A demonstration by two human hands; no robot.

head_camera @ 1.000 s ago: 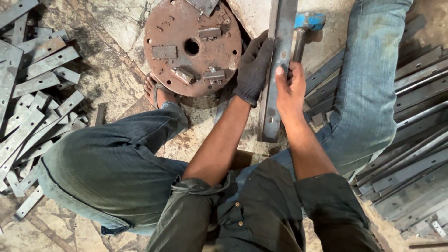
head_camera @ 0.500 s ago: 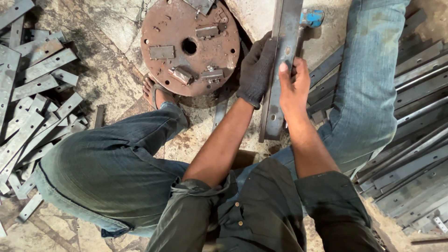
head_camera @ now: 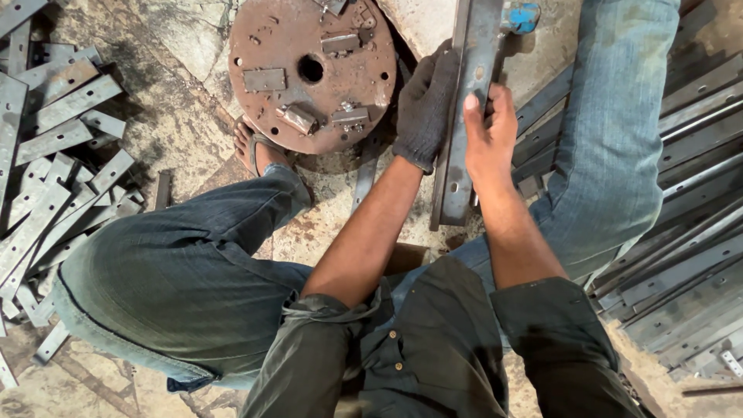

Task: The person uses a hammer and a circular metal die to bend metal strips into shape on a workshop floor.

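A long flat steel bar [head_camera: 462, 166] with holes stands lengthwise between my knees. My left hand [head_camera: 425, 108], in a dark glove, grips the bar's left edge. My right hand [head_camera: 489, 131] is bare and clasps the bar from the right, thumb laid on its face. A rusty round steel plate [head_camera: 288, 46] with small blocks welded on it lies on the ground just left of my gloved hand. A blue-headed hammer [head_camera: 521, 15] shows behind the bar's upper end.
Several short flat steel strips [head_camera: 54, 162] lie piled at the left. A stack of long steel bars [head_camera: 689, 255] runs along the right. My sandalled foot [head_camera: 255, 147] rests by the round plate. My jeans-clad legs [head_camera: 178, 279] flank the bar.
Both hands have stayed on the bar. The view has shifted slightly, and the bar now covers more of the blue hammer.
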